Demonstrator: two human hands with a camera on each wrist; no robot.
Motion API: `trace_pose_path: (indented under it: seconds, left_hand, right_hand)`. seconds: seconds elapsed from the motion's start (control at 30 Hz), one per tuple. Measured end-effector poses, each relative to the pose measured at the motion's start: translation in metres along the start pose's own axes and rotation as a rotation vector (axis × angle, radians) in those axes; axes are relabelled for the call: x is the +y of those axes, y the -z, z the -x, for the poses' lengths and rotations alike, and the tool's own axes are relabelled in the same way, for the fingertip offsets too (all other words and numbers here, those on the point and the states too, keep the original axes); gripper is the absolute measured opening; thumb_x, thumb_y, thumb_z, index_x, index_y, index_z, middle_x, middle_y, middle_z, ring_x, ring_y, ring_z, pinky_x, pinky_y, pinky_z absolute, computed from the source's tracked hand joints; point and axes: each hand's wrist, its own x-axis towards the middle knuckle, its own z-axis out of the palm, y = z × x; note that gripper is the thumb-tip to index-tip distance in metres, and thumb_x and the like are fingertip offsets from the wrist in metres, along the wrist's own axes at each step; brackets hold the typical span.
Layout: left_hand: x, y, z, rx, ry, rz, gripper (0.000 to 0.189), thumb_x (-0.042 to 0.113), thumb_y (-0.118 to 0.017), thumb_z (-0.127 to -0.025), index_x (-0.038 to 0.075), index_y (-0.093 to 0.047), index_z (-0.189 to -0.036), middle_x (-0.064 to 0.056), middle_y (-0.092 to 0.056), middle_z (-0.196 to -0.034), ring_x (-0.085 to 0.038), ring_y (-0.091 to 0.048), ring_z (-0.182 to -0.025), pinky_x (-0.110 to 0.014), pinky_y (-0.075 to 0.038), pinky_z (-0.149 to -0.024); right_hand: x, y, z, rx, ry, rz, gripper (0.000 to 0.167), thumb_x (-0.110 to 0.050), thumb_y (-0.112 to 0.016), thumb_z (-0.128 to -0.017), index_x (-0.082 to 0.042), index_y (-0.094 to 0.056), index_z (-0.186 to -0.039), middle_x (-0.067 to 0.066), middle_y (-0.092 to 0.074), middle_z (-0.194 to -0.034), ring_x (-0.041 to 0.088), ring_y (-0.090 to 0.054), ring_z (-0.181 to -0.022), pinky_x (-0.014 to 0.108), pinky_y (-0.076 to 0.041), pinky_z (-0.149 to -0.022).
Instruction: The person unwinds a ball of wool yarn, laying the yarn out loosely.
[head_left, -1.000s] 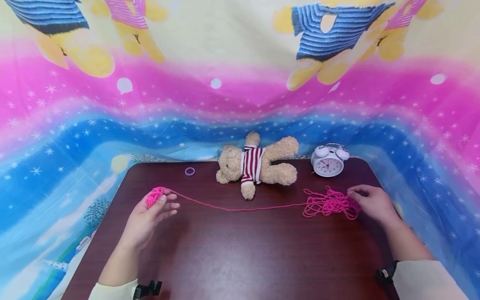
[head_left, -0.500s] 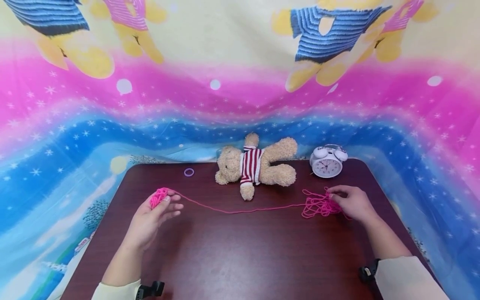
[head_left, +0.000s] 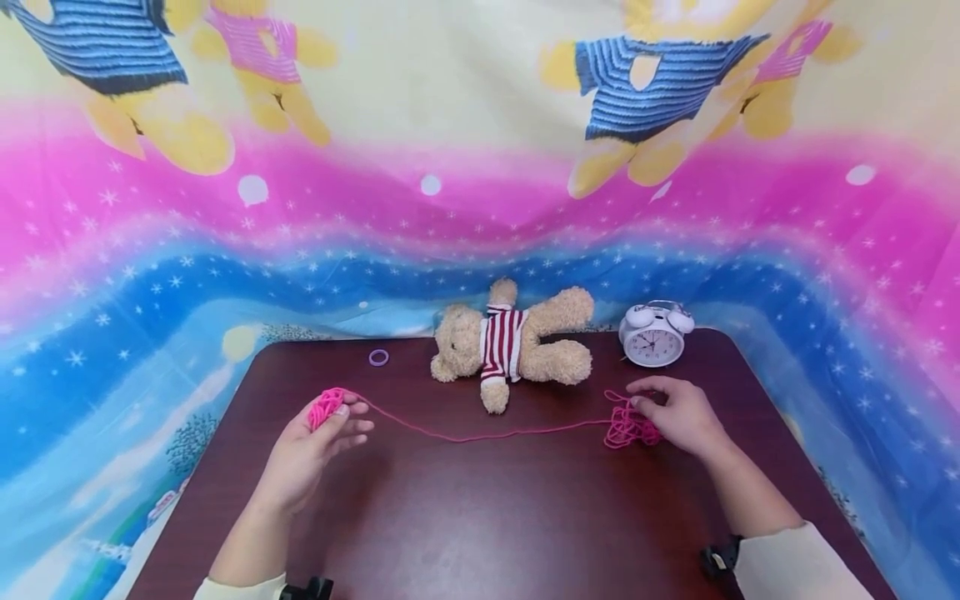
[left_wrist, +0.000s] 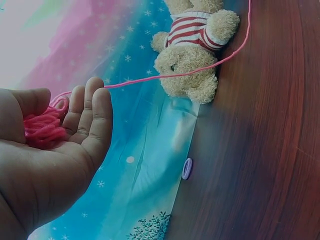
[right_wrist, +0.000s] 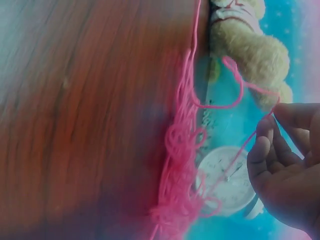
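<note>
A small wound bundle of pink yarn sits in my left hand, held under the thumb at the index finger while the other fingers stretch out. From it a single pink strand runs across the table to a loose tangle of yarn on the right. My right hand is close over that tangle and partly covers it. In the right wrist view, thumb and fingertips pinch one strand of the tangle, with loops hanging to either side.
Behind the strand, a teddy bear in a striped shirt lies on its side on the dark wooden table. A white twin-bell alarm clock stands at the back right, a purple ring at the back left. Printed cloth surrounds the table.
My right hand has moved left, from the tangle's right side to over it. The left hand with its bundle has shifted slightly right. The head view has tilted up a little.
</note>
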Motion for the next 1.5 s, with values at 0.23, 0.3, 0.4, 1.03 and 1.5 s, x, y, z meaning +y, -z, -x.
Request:
trace_pose_path:
  seconds: [0.23, 0.3, 0.4, 1.03, 1.5]
  left_hand:
    - [-0.002, -0.001, 0.000, -0.006, -0.018, 0.010, 0.045, 0.027, -0.053, -0.110, -0.007, -0.046, -0.138, -0.009, -0.070, -0.122, -0.023, -0.073, -0.106, -0.034, -0.058, -0.094]
    - [-0.002, -0.001, -0.001, -0.006, -0.019, 0.011, 0.045, 0.027, -0.053, -0.110, -0.007, -0.046, -0.138, -0.006, -0.070, -0.121, -0.024, -0.073, -0.107, -0.034, -0.058, -0.093]
    - [-0.002, -0.002, -0.001, -0.004, -0.019, 0.010, 0.045, 0.027, -0.053, -0.110, -0.007, -0.046, -0.138, -0.009, -0.070, -0.122, -0.023, -0.073, -0.106, -0.034, -0.058, -0.093]
    - [-0.004, -0.010, -0.005, -0.010, -0.020, 0.058, 0.039, 0.022, -0.055, -0.109, -0.008, -0.048, -0.134, -0.008, -0.071, -0.117, -0.024, -0.073, -0.103, -0.039, -0.059, -0.093]
    - [-0.004, -0.023, -0.007, -0.017, 0.003, 0.070, 0.041, 0.020, -0.056, -0.109, -0.008, -0.047, -0.138, -0.009, -0.070, -0.116, -0.021, -0.073, -0.101, -0.037, -0.059, -0.091]
  right_hand:
    - [-0.013, -0.009, -0.003, 0.023, 0.085, 0.005, 0.022, -0.012, -0.073, -0.094, -0.012, -0.075, -0.116, 0.001, -0.061, -0.072, 0.018, -0.052, -0.057, 0.032, -0.043, -0.050]
    - [-0.016, -0.011, -0.004, 0.028, 0.099, -0.006, 0.023, -0.006, -0.071, -0.093, -0.010, -0.074, -0.115, 0.002, -0.063, -0.076, 0.019, -0.051, -0.059, 0.031, -0.043, -0.050]
    - [-0.020, -0.013, -0.006, 0.033, 0.126, -0.022, 0.028, 0.003, -0.068, -0.090, -0.009, -0.073, -0.115, 0.007, -0.070, -0.091, 0.020, -0.053, -0.066, 0.030, -0.044, -0.055]
    - [-0.052, -0.052, -0.010, -0.030, 0.252, -0.175, 0.033, 0.009, -0.074, -0.085, -0.005, -0.074, -0.115, 0.010, -0.072, -0.105, 0.021, -0.069, -0.092, 0.028, -0.058, -0.078]
    - [-0.087, -0.086, -0.011, -0.082, 0.265, -0.230, 0.025, -0.007, -0.081, -0.087, -0.012, -0.075, -0.110, -0.001, -0.070, -0.090, 0.015, -0.066, -0.082, 0.029, -0.056, -0.073]
